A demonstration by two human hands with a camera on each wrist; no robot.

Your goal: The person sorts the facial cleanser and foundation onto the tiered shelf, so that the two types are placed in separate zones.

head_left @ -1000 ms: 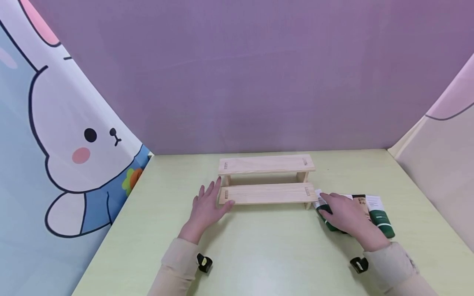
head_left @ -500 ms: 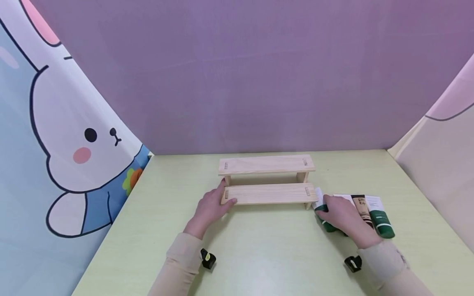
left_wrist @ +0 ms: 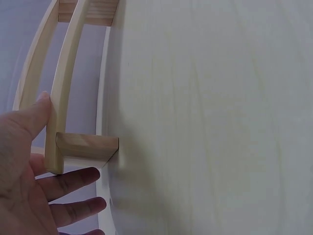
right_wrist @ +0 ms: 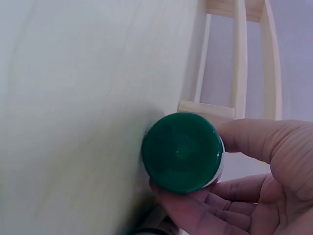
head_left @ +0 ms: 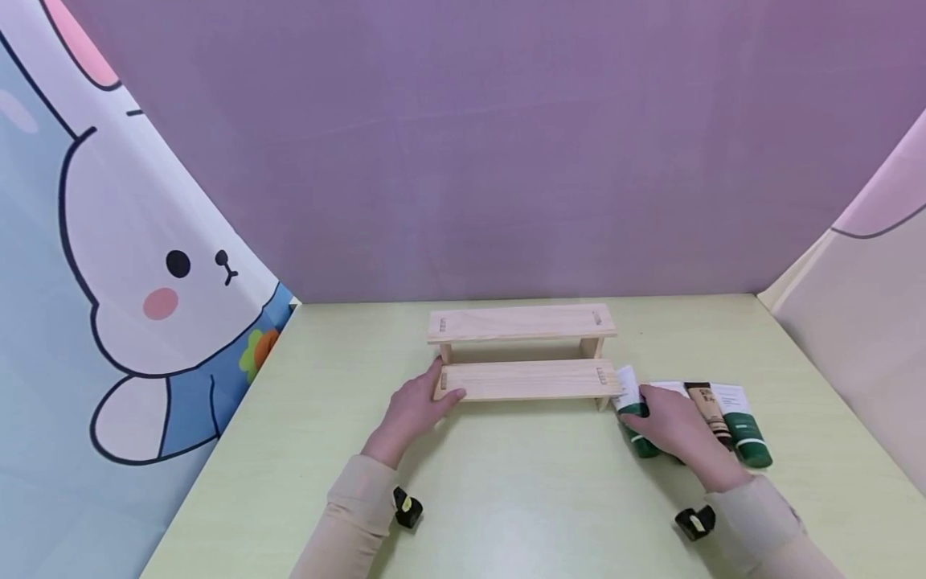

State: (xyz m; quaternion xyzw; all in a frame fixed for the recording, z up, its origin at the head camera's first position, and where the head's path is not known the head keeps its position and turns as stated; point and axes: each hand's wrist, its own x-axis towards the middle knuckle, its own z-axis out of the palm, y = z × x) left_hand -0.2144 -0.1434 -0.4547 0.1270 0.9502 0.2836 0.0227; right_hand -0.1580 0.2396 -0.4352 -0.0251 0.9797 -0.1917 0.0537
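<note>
A two-tier wooden shelf rack stands near the back of the table. At its left end, my left hand pinches the lower plank between thumb and index finger. In the left wrist view the other fingers reach out past the plank. Beside the rack's right end, my right hand grips the leftmost squeeze tube, white with a green lower part. The right wrist view shows its round green cap end-on, with thumb above and fingers beneath. My hand hides part of the tubes behind it.
To the right of my right hand lie a beige and black tube and a white and green tube. Another white tube is mostly hidden. A purple backdrop rises at the table's far edge.
My left hand went from spread fingers beside the rack to pinching the lower plank's end. My right hand moved slightly left and closed round the leftmost tube.
</note>
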